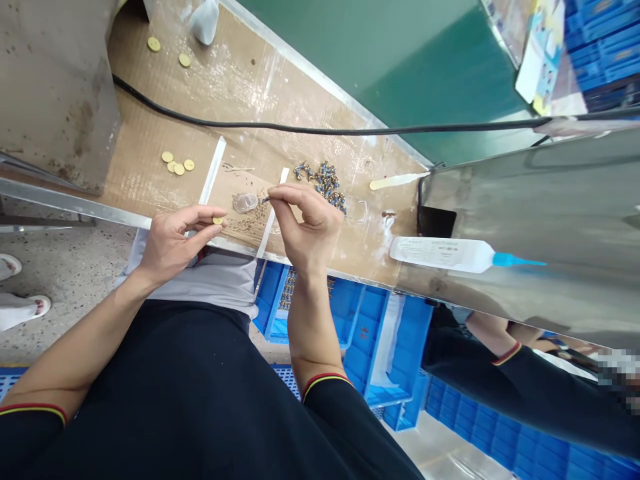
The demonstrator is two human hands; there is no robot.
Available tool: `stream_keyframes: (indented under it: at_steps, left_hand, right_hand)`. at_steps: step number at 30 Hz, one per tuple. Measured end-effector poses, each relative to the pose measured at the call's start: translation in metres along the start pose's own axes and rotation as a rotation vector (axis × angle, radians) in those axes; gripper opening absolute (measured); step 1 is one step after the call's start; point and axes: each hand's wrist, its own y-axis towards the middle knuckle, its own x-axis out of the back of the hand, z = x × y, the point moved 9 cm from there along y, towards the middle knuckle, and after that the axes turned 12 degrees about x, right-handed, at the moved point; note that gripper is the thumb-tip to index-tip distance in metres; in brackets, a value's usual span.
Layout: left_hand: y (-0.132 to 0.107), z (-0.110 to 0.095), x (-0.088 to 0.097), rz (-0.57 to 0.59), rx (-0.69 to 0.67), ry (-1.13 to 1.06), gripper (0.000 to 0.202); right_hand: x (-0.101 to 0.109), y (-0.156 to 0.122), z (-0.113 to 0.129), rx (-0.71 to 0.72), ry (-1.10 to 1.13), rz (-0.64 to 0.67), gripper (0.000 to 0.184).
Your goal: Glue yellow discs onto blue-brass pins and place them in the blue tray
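Observation:
My left hand [175,239] pinches a small yellow disc [218,220] between thumb and forefinger at the front edge of the cardboard-covered bench [150,180]. My right hand [305,223] is closed in a pinch on a thin dark pin-like piece [265,199], its tip pointing left toward a small clear dish [245,202]. Fine dark bits lie scattered on the cardboard around the dish. Behind my right hand lies a pile of several small metal fittings [324,181].
Loose yellow discs [177,165] lie left, two more yellow discs [169,51] farther back. A black cable [300,129] crosses the bench. A white glue bottle with blue nozzle [450,254] lies right, by a steel panel [540,220]. Blue crates [370,327] sit below; another person's sleeve [510,380] is at right.

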Motion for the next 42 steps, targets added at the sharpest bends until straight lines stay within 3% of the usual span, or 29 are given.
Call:
stream_keyframes:
  at_steps: [4, 11, 15, 20, 28, 35, 42]
  left_hand:
    - [-0.005, -0.003, -0.002, 0.001, 0.05, -0.03, 0.026]
    - [-0.017, -0.019, -0.006, 0.011, 0.042, -0.062, 0.028]
    - [-0.02, -0.024, -0.007, 0.036, 0.04, -0.092, 0.025]
    - [-0.021, -0.027, -0.01, 0.089, 0.062, -0.19, 0.027]
    - [-0.023, -0.022, -0.017, 0.133, 0.119, -0.222, 0.032]
    - [-0.026, -0.022, -0.016, 0.138, 0.133, -0.227, 0.029]
    - [-0.027, -0.028, -0.015, 0.125, 0.087, -0.18, 0.027]
  right_hand:
    - [0.007, -0.013, 0.019, 0.044, 0.002, -0.17, 0.018]
    - [-0.014, -0.037, 0.048, 0.063, 0.109, -0.183, 0.025]
    - [-0.021, -0.041, 0.047, 0.042, 0.103, -0.161, 0.017]
    - [-0.023, -0.041, 0.047, 0.033, 0.213, -0.174, 0.025]
    - [-0.025, -0.044, 0.047, 0.021, 0.151, -0.14, 0.017]
    - [-0.022, -0.038, 0.055, 0.121, 0.2, -0.149, 0.026]
    - [-0.022, -0.037, 0.056, 0.131, 0.18, -0.13, 0.022]
